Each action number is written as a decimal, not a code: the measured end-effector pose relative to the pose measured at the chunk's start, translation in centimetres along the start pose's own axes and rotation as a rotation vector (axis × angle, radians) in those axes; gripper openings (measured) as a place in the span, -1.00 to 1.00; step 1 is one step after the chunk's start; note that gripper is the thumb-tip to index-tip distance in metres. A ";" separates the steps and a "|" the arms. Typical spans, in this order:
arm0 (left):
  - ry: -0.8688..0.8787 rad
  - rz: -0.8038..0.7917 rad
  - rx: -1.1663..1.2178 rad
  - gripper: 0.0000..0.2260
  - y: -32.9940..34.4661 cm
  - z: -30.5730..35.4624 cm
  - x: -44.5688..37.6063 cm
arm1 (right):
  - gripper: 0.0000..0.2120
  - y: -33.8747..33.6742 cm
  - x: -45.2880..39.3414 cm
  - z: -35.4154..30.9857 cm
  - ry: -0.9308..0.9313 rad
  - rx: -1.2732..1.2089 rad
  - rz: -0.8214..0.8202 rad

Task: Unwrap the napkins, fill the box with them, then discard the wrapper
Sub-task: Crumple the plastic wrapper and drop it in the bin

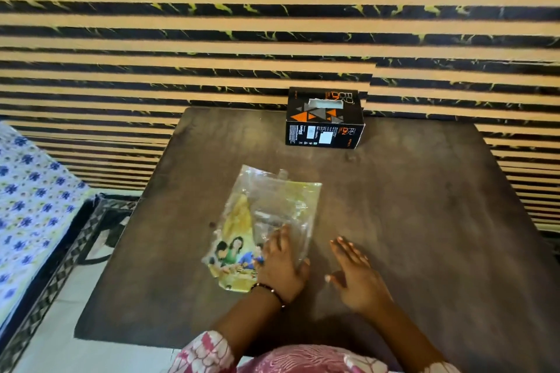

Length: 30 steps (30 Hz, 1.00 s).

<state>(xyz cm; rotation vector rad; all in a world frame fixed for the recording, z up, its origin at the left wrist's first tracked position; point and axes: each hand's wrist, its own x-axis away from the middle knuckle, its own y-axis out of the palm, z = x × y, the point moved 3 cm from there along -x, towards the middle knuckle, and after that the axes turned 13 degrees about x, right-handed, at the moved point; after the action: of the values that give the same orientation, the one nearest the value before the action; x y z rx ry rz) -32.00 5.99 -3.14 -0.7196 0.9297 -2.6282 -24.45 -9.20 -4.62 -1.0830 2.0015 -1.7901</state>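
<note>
at the left edge is a white cloth with blue flowers (27,191), beside the dark brown table (424,221). the clear plastic wrapper with a yellow print (266,215) lies flat and looks empty; the left hand (280,263) presses on its near end, fingers flat, holding nothing. the right hand (354,272) rests open on the table, just beside. the black and orange cardboard box (324,118) stands at the far edge, its slot on top

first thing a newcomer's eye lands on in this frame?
Probably the crinkled clear plastic wrapper with its yellow printed picture, lying flat mid-table with the left hand resting on its near end. Next, the black and orange box at the far edge of the dark table, a torn slot in its top. The right hand lies open on the table, beside the wrapper.
</note>
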 end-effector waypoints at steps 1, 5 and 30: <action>0.079 -0.030 0.060 -0.24 0.4 1.3 0.1 | -0.15 0.0 0.2 0.5 0.038 -0.005 -0.016; 0.254 0.049 0.142 -0.21 -0.9 2.7 0.2 | -0.18 -0.6 1.4 1.9 0.170 -0.116 0.015; 0.085 -0.088 -0.154 -0.45 2.0 1.8 0.8 | -0.63 -0.2 0.8 -1.8 0.050 -0.521 -0.145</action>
<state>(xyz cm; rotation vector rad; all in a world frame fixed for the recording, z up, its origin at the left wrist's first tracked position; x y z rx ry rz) -31.57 3.21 -2.94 -0.7045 1.1609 -2.7044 -26.01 -8.37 -3.79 -1.3630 2.5603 -1.3929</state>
